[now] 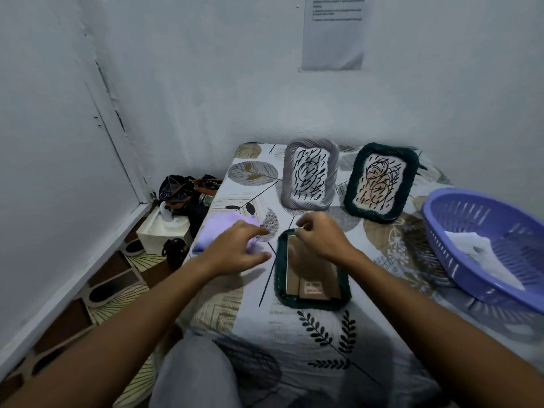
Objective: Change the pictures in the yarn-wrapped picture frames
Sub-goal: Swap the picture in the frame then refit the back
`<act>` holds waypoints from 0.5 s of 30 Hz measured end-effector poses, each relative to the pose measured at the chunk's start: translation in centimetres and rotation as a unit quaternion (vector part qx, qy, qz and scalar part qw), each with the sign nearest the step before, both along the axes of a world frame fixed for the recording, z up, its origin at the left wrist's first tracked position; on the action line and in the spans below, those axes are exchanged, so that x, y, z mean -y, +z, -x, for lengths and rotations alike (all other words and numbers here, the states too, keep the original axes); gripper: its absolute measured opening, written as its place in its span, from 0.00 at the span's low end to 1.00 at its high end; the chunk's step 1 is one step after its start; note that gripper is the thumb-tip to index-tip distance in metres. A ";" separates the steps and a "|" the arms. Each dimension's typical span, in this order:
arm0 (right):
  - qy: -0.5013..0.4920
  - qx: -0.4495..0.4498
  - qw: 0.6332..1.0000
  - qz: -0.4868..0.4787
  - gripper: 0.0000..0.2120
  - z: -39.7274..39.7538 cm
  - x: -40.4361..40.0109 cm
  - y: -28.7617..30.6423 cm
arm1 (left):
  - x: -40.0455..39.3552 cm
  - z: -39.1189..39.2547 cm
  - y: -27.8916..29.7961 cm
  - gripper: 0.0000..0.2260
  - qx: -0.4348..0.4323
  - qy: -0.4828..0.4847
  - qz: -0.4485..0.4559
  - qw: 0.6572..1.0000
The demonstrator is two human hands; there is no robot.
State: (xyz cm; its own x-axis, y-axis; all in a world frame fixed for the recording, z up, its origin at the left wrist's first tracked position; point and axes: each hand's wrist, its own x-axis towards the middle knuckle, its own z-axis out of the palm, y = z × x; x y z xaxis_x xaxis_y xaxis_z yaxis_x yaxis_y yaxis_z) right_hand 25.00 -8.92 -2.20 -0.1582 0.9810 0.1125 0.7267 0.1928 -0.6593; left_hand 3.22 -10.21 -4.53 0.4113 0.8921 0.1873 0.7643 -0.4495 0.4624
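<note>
Right hand: your right hand sits over the far edge of the face-down frame, fingers curled and pinched at that edge; whether they nip a tab or the backing itself is too small to tell.
Left hand: your left hand hovers just left of the frame, fingers loosely spread and holding nothing, its fingertips over the near edge of the purple cloth.
Face-down frame: the dark green yarn-wrapped frame lies flat on the bed directly under your right hand, its brown cardboard backing up, with a small label near the edge closest to you.
Grey frame: beyond your right hand, the grey yarn-wrapped frame stands tilted back, showing a black scribble picture.
Second green frame: to the right of the grey one, well beyond your right hand, another dark green yarn-wrapped frame stands tilted, also with a scribble picture.
Basket: far to the right of your right hand, a purple plastic basket rests on the bed with white paper inside.
Bed: a leaf-print bedsheet covers the surface under everything.
</note>
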 end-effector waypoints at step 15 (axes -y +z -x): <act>-0.096 -0.204 0.935 0.275 0.03 -3.9 4.0 -0.6 | 2.6 -6.4 -1.4 0.15 0.076 0.065 0.102 0.990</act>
